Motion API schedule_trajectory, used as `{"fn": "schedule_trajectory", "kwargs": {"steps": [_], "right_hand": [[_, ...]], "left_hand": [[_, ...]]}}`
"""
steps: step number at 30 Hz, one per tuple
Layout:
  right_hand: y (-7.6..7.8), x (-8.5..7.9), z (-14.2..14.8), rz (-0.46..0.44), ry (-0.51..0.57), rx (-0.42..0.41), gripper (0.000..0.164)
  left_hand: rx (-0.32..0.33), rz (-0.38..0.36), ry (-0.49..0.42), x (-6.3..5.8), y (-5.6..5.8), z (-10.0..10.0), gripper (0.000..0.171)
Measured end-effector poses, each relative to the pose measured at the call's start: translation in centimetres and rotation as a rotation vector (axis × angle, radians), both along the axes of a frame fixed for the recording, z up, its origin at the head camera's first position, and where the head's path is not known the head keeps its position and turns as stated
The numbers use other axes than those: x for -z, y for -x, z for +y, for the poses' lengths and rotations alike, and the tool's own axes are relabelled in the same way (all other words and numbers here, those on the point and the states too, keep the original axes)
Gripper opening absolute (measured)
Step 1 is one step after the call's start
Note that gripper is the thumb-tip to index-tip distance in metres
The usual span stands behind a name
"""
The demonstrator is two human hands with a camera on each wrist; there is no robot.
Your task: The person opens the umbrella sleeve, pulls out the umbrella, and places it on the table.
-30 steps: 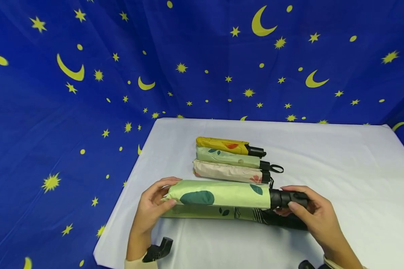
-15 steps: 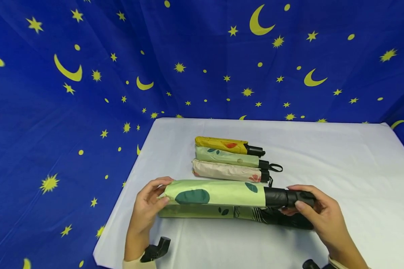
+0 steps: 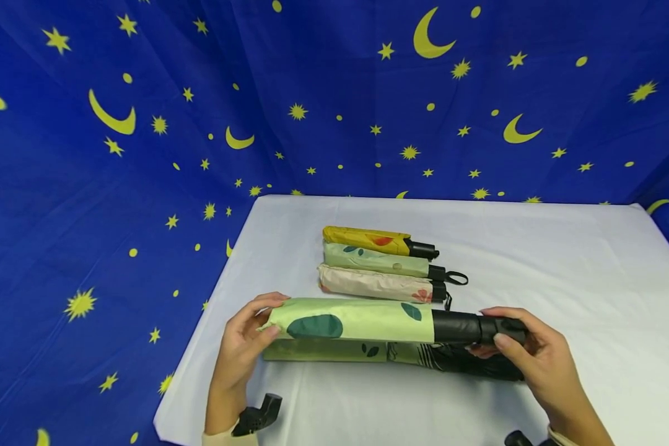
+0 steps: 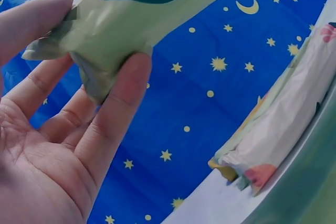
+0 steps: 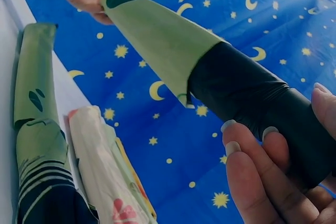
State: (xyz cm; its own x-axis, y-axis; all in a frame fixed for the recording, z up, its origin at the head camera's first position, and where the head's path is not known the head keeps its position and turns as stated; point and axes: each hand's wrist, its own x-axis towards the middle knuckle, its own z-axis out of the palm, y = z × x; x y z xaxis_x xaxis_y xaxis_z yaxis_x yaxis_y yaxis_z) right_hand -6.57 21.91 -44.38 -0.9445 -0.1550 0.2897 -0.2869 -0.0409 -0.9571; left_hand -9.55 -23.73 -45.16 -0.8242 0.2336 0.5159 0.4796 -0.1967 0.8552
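Note:
A light green umbrella sleeve [image 3: 357,319] with dark leaf prints is held level above the table, with a folded black umbrella [image 3: 456,327] sticking out of its right end. My left hand [image 3: 249,334] pinches the sleeve's crumpled left end between thumb and fingers; in the left wrist view that end [image 4: 100,40] bunches up at the fingertips. Curled around the black handle end, my right hand [image 3: 535,347] grips the umbrella, thumb on the near side. Just below them lies a second green piece [image 3: 323,351] with black stripes and a black part [image 3: 479,364], partly hidden by the held umbrella.
Behind the hands, three folded umbrellas lie side by side on the white table [image 3: 580,266]: a yellow one [image 3: 362,239], a pale green one [image 3: 376,260] and a cream one [image 3: 373,282]. A blue star-print cloth [image 3: 340,74] hangs behind and at the left.
My right hand has moved right with the black umbrella, and my left hand slightly left with the sleeve. More of the black shows beyond the sleeve's edge.

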Motion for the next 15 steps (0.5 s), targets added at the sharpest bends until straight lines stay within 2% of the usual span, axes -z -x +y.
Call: {"fn": "schedule_trajectory", "kwargs": {"steps": [7,15], "right_hand": [[-0.19,-0.05,0.49,0.007,0.004,0.001,0.034],[-0.33,0.19,1.02,0.018,0.022,0.007,0.035]], "left_hand": [[-0.011,-0.004,-0.023,0.04,-0.03,-0.28,0.036],[0.017,0.002,-0.059,0.32,0.12,-0.54,0.035]]}}
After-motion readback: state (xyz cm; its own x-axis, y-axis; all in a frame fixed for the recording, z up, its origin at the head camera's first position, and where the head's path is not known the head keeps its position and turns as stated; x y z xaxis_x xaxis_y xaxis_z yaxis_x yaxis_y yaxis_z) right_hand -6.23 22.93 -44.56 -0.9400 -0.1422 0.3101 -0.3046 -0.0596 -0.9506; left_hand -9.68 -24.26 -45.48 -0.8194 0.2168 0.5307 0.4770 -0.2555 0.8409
